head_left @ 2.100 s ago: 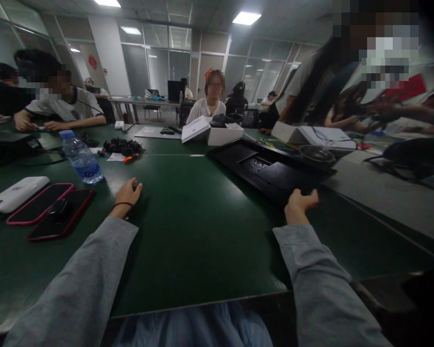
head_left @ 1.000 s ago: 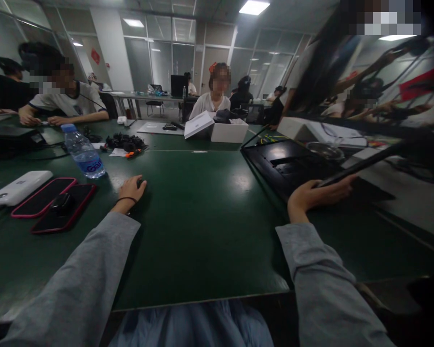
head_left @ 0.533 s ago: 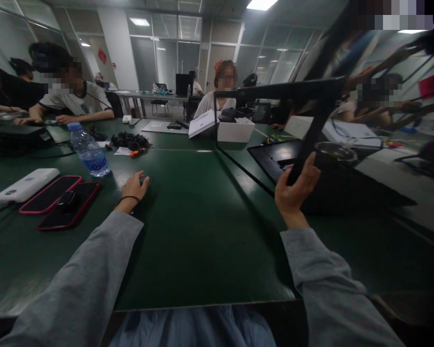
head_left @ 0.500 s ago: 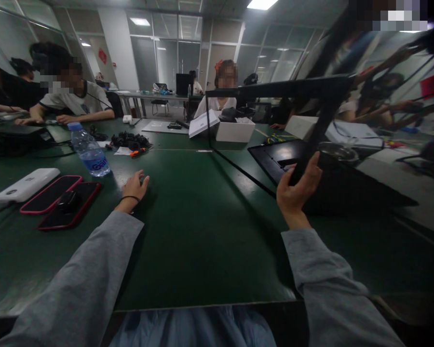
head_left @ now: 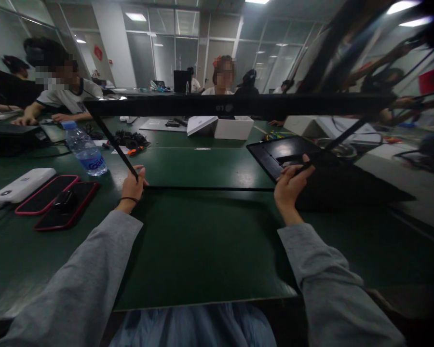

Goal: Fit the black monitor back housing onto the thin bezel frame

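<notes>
An empty black monitor bezel [head_left: 188,104] stands tilted above the table between my hands, its wide bar with a small pale logo on the far side. Its left bar is in my left hand [head_left: 133,188], closed around it with the thumb on the inside. My right hand [head_left: 292,185] grips the right bar, index finger pointing up. Just beyond that hand lies a black panel [head_left: 354,185], like a monitor's back cover. The bezel's thin near bar runs from one hand to the other, low over the green tabletop [head_left: 202,250].
To the left are a water bottle [head_left: 85,149], a white power bank [head_left: 23,184] and two phones [head_left: 65,212] with a small black case on top. Black cables [head_left: 128,139] and a white box [head_left: 233,128] sit farther back. Other people sit around the table.
The bezel has swung left and down from the right side to lie across both hands. My left hand, open on the table before, has taken hold of its left bar.
</notes>
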Demonstrator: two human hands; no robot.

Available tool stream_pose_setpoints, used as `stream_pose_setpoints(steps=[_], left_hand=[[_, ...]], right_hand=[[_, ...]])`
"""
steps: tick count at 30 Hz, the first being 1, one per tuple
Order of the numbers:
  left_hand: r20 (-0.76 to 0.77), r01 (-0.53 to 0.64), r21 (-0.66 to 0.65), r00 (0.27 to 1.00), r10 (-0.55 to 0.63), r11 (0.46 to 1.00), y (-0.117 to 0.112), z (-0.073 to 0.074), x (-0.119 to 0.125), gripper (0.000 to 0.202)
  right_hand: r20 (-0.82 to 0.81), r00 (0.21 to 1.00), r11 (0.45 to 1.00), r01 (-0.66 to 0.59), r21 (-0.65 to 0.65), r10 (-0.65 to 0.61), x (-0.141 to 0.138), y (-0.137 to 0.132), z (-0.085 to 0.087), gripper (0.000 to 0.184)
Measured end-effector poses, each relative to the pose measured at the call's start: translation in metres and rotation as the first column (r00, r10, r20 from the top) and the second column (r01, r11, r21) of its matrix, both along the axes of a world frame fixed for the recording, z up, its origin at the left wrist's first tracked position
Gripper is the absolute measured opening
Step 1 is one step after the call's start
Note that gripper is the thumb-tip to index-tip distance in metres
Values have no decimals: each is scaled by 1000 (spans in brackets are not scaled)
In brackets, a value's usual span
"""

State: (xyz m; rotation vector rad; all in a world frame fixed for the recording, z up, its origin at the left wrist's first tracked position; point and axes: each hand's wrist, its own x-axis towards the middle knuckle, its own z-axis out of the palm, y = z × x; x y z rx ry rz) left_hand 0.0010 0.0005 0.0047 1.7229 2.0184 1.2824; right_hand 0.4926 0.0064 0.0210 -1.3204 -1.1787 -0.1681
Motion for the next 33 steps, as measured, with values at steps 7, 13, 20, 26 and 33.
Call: stream_pose_setpoints(steps=[7,13,20,26,33], left_hand=[[-31,20,-36,999,-21,999,-2,4,2,48],[-91,-26,-102,996,17,994,-3,3,1,48],[-219,-168,-236,969,116,957,6,-7,-8,51],[-266,-193,-288,957,115,938,3,-3,-6,52],[-397,-231,-263,911,113,937,1,-5,-10,50]], right_hand=[[-24,999,990,29,-141,-32,1,8,-18,53],[-2,999,945,40,-325,-43,10,17,-36,58],[88,995,839,13,-543,42,21,30,-54,34],[105,993,844,19,-536,45,24,31,-56,41],[-27,993,867,-113,-486,114,25,36,-63,47]])
